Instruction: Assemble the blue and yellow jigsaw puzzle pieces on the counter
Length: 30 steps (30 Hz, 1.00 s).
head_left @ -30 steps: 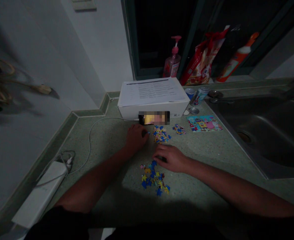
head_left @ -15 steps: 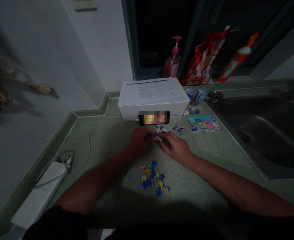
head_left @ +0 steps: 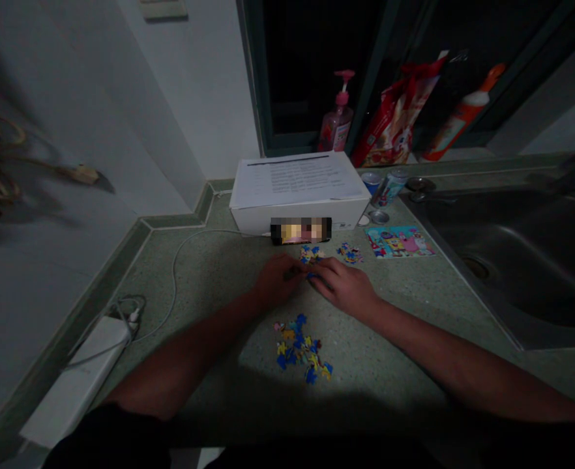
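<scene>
A dim kitchen corner is showing from above. A speckled green countertop (head_left: 209,280) is running along a pale wall, with a dark window behind it and a steel sink (head_left: 522,254) lying to the right. On the sill are standing a pink pump bottle (head_left: 337,120), a red bag (head_left: 398,120) and an orange-capped bottle (head_left: 461,114), both leaning.

A white box (head_left: 297,195) is sitting at the back of the counter, its long side running left to right, with a printed sheet lying on top. A phone (head_left: 301,230) is propped on its long edge against the box front, screen facing the person.

The left hand (head_left: 278,279) and right hand (head_left: 347,285) are meeting just in front of the phone, fingers curled down over a small cluster of puzzle pieces (head_left: 311,255) and touching it; whether either is gripping a piece is too dark to tell. A second pile of loose pieces (head_left: 303,348) is lying nearer the person, between the forearms. A few more pieces (head_left: 350,253) are sitting beside a finished picture card (head_left: 399,241), its long axis lying sideways.

A small blue tub (head_left: 369,180) and a tin (head_left: 389,185) are standing right of the box; their contents are not visible. A white power strip (head_left: 79,378) is lying far left, its cable curving toward the box.
</scene>
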### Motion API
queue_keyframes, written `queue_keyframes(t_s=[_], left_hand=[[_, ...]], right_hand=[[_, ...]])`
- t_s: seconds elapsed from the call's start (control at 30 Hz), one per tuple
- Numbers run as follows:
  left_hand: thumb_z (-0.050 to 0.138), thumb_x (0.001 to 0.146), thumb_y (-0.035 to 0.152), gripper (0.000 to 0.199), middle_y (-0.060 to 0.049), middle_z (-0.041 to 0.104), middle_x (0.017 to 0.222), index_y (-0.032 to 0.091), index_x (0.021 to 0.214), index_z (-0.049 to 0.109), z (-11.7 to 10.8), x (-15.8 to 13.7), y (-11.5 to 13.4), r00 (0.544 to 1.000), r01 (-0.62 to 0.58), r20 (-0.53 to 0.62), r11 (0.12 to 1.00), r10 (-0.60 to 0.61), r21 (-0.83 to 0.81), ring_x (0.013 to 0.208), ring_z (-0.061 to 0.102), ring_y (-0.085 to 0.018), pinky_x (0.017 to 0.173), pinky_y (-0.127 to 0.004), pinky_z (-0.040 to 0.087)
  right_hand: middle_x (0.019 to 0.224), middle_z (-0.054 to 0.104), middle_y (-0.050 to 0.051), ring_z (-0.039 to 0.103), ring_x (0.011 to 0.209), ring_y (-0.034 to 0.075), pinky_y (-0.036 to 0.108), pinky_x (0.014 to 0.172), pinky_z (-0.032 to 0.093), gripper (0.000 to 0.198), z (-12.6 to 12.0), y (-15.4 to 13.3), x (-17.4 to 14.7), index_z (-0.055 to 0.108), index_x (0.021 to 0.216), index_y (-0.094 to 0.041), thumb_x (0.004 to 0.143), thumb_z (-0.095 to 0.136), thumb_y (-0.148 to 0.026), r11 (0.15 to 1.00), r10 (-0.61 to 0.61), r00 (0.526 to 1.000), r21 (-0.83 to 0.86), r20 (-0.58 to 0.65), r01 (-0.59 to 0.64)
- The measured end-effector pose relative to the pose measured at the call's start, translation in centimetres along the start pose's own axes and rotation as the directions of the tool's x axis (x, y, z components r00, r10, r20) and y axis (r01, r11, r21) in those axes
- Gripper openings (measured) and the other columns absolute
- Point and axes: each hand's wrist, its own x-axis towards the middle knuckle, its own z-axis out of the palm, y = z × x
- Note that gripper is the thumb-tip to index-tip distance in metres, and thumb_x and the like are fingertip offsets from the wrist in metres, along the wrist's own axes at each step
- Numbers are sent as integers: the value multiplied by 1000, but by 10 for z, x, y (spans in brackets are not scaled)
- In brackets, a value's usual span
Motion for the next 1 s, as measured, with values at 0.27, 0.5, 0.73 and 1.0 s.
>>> queue_keyframes(t_s=[0.27, 0.5, 0.73, 1.0], left_hand=[[50, 102, 44, 34, 10, 84, 117, 55, 118, 78, 0, 1, 3, 999, -23, 26, 994, 20, 105, 117, 76, -22, 108, -52, 61], [53, 99, 48, 29, 14, 83, 124, 54, 117, 76, 1, 3, 3, 996, -77, 45, 991, 72, 114, 125, 74, -22, 115, -52, 58], [53, 105, 45, 25, 10, 85, 115, 50, 109, 77, 1, 2, 1, 997, -43, -53, 985, 52, 169, 117, 76, -22, 109, -52, 61], [59, 103, 29, 21, -3, 84, 109, 36, 99, 78, 8, 9, -9, 974, -25, -221, 997, 40, 69, 110, 76, -26, 104, -54, 62]], right_hand=[[117, 80, 12, 79, 94, 24, 34, 70, 61, 31, -5, 1, 2, 79, 129, -22, 112, 56, -32, 1000, 6, 1000, -27, 14, -6], [119, 80, 12, 80, 102, 26, 35, 75, 63, 29, -8, -1, 2, 80, 126, -22, 109, 59, -33, 993, 111, 991, 19, 68, -113], [117, 80, 11, 81, 101, 27, 35, 76, 64, 26, -17, 5, 4, 79, 124, -23, 109, 60, -33, 981, 189, 976, 9, 109, -192], [114, 79, 10, 80, 97, 27, 37, 76, 63, 29, -38, 32, -11, 81, 123, -27, 106, 60, -38, 958, 284, 947, -9, 148, -286]])
